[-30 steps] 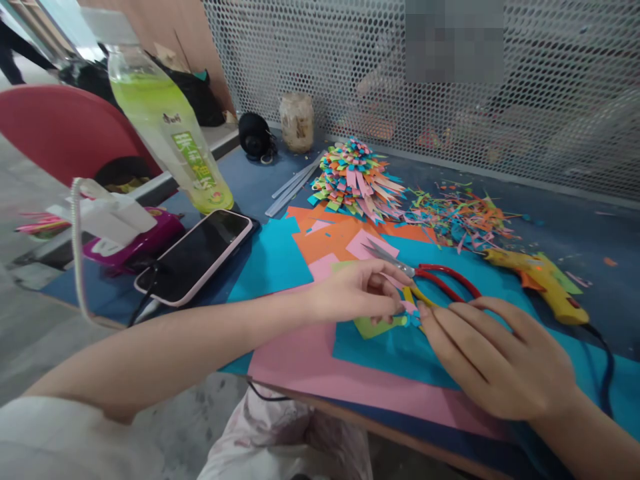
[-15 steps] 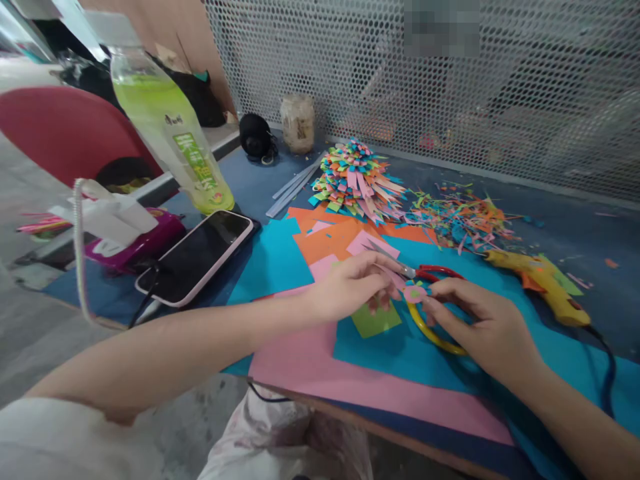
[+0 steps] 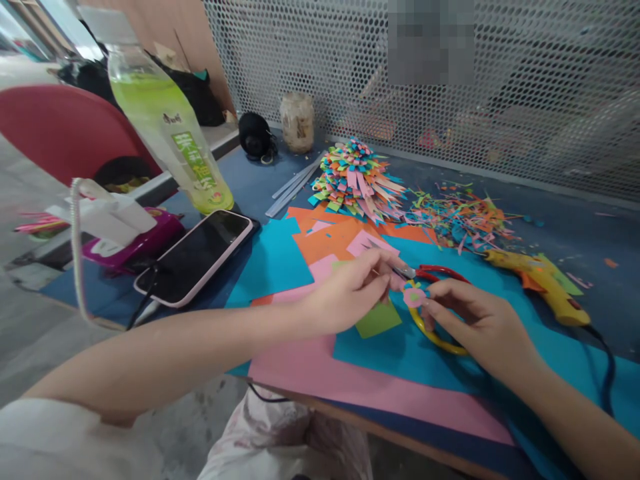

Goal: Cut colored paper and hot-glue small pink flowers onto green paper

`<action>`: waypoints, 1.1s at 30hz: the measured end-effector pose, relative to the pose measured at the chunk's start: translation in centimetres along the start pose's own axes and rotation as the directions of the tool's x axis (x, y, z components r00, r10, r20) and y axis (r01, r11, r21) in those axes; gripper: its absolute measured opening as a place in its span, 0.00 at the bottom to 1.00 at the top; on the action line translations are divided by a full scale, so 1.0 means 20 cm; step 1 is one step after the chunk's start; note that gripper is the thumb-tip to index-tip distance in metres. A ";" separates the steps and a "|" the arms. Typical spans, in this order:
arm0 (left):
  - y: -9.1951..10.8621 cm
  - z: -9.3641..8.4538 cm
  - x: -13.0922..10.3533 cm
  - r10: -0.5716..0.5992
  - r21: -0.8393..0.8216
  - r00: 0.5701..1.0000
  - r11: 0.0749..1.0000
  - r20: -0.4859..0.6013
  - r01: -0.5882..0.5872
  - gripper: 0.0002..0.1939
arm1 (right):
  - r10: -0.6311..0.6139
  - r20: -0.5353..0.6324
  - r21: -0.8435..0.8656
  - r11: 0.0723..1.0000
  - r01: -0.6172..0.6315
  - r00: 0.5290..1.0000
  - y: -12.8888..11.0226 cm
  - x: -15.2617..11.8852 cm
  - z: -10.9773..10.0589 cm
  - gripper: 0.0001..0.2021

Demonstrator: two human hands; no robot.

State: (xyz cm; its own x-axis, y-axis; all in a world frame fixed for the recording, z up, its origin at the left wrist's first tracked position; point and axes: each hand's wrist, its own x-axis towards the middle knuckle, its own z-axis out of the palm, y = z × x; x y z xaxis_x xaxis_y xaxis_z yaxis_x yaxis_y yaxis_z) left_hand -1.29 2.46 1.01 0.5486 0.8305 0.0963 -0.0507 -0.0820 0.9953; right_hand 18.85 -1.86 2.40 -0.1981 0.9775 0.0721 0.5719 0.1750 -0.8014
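Near the centre, a small pink paper flower (image 3: 414, 297) with a green middle is pinched between the thumb and fingers of my right hand (image 3: 483, 323). Just left of it, my left hand (image 3: 353, 290) has its fingertips pressed together; what they grip, if anything, is too small to tell. Scissors (image 3: 440, 348) with red and yellow handles lie beneath the hands, blades pointing up and left. A green paper square (image 3: 379, 321) rests on blue paper (image 3: 400, 363) below the left fingers. Pink paper (image 3: 295, 357) extends along the front of the table.
A fringed paper cone (image 3: 355, 180) and paper scraps (image 3: 465, 217) lie behind the hands. On the right is a yellow glue gun (image 3: 543, 283). A phone (image 3: 197, 257), bottle (image 3: 170, 127) and purple tissue box (image 3: 133, 243) stand left. Metal mesh (image 3: 500, 87) rises behind.
My left hand's fingers have drawn together, and the hand has shifted slightly left, away from the flower. The flower has turned a little in my right hand, which stays nearly in place.
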 end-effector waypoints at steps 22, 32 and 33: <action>0.00 -0.01 -0.02 0.148 0.189 0.986 0.969 0.073 -0.159 0.13 | -0.064 0.034 -0.049 0.997 0.066 0.997 0.01 0.00 0.00 0.11; 0.00 -0.01 -0.02 0.159 0.202 0.985 0.965 0.064 -0.169 0.11 | -0.059 0.027 -0.045 0.997 0.060 0.998 0.01 0.00 0.00 0.12; 0.01 -0.01 -0.02 0.158 0.207 0.985 0.964 0.063 -0.168 0.11 | -0.057 0.027 -0.047 0.997 0.059 0.998 0.01 0.00 0.00 0.12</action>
State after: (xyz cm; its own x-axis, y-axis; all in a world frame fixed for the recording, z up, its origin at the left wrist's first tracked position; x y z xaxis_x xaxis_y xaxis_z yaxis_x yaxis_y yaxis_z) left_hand -1.70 2.16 1.08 0.5853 0.7706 0.2522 0.0321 -0.3327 0.9425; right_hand 18.98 -1.83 2.16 -0.2518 0.9624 0.1022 0.5958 0.2373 -0.7672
